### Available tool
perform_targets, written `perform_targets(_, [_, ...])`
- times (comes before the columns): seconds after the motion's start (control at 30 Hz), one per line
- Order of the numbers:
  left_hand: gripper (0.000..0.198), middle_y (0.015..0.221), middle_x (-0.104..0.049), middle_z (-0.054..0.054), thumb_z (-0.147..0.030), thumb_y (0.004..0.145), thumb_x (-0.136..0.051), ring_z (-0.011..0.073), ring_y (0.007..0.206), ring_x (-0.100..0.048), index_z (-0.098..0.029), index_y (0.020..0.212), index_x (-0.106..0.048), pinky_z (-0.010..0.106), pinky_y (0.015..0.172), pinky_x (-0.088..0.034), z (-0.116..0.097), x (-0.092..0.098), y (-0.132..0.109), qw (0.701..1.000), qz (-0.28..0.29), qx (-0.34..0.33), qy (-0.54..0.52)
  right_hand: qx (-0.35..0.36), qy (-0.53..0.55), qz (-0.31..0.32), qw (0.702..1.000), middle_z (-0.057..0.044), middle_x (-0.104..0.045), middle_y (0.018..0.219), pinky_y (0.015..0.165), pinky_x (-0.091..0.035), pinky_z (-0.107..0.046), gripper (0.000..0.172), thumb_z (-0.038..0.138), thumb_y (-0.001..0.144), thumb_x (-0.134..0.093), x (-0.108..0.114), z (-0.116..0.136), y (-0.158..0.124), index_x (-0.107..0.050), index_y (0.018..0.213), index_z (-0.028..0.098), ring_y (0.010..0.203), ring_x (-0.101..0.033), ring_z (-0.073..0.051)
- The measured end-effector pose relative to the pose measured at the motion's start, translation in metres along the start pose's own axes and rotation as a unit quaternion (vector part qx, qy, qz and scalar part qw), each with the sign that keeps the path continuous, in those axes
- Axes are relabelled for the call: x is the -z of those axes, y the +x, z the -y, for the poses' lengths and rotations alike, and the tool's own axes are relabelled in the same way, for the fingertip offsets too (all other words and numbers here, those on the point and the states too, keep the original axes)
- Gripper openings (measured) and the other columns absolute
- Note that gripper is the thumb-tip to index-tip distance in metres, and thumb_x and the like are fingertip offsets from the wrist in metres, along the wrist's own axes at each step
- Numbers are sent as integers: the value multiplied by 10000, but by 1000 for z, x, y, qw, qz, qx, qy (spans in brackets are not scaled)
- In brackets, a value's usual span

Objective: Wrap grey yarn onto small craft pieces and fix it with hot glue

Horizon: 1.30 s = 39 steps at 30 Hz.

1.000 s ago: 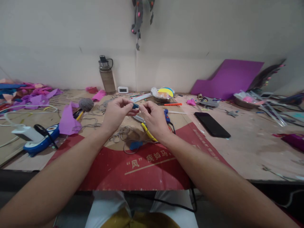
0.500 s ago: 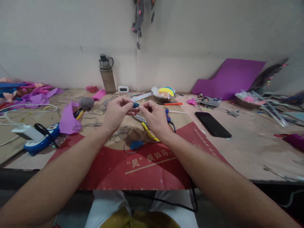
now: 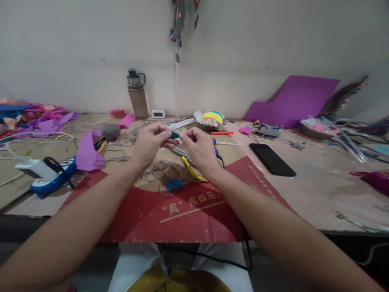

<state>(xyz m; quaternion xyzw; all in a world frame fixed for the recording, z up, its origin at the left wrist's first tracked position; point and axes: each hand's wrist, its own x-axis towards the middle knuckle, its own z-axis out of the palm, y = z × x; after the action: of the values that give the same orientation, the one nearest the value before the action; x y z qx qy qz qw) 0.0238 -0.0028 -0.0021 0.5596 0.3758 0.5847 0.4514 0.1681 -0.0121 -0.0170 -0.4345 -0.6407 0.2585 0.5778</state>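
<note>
My left hand [image 3: 149,145] pinches a small dark blue piece [image 3: 174,134] between thumb and fingers above the middle of the table. Close on its right, my right hand [image 3: 199,149] has thumb and forefinger pressed together near the tip of that piece; whatever they hold is too small to name. Below the hands lie tangled grey yarn [image 3: 158,170], a flat blue scrap [image 3: 174,185] and yellow-handled pliers [image 3: 194,170], partly covered by my right hand.
Red-printed cardboard [image 3: 182,223] covers the table's front. A black phone [image 3: 272,159] lies right, a blue power strip [image 3: 54,178] left. Behind stand a bottle [image 3: 138,99], a white clock [image 3: 157,114] and a bowl [image 3: 208,124]. Purple sheet [image 3: 291,99] leans on the wall.
My right hand has shifted slightly right, away from my left hand. More of the dark blue piece shows between them.
</note>
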Motion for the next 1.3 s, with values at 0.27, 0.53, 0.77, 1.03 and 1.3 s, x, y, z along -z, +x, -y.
perform_targets(0.27, [128, 615, -661, 26, -200, 705, -707, 141, 540, -669, -128, 736, -606, 244, 557, -564, -1, 1, 0, 1000, 9, 18, -15, 20, -15, -3, 1000, 40, -522, 627, 563, -325, -244, 171, 290, 845, -570, 1, 1, -1, -559, 708, 187, 572, -428, -93])
perform_targets(0.53, [136, 660, -676, 32, -199, 710, -712, 127, 550, -668, -117, 756, -615, 235, 575, -565, 2, 1, 2, 1000, 3, 19, -19, 51, -27, -1, 998, 28, -585, 703, 595, -366, -241, 69, 248, 855, -567, 0, 0, -3, -569, 816, 192, 600, -477, -90])
perform_targets(0.77, [144, 669, -685, 44, -199, 709, -721, 136, 559, -674, -105, 762, -627, 244, 585, -569, 2, 1, 2, 999, 5, 19, -31, 44, 2, 11, 999, 16, -606, 718, 617, -393, -254, 137, 298, 869, -562, -2, -8, -1, -584, 801, 180, 643, -529, -102])
perform_targets(1.03, [119, 656, -682, 44, -179, 724, -700, 133, 563, -675, -94, 773, -632, 235, 578, -561, -1, 0, 1, 999, 8, 30, -34, 38, 3, 15, 999, 12, -622, 726, 629, -413, -264, 163, 322, 873, -549, -1, -9, 0, -568, 783, 187, 660, -566, -113])
perform_targets(1.3, [117, 635, -675, 28, -195, 720, -705, 130, 561, -670, -109, 759, -635, 231, 570, -547, 0, 2, 3, 999, 27, 32, -26, 36, -10, 4, 999, 11, -628, 731, 624, -425, -267, 138, 306, 855, -567, -1, -8, 1, -554, 772, 196, 661, -583, -118])
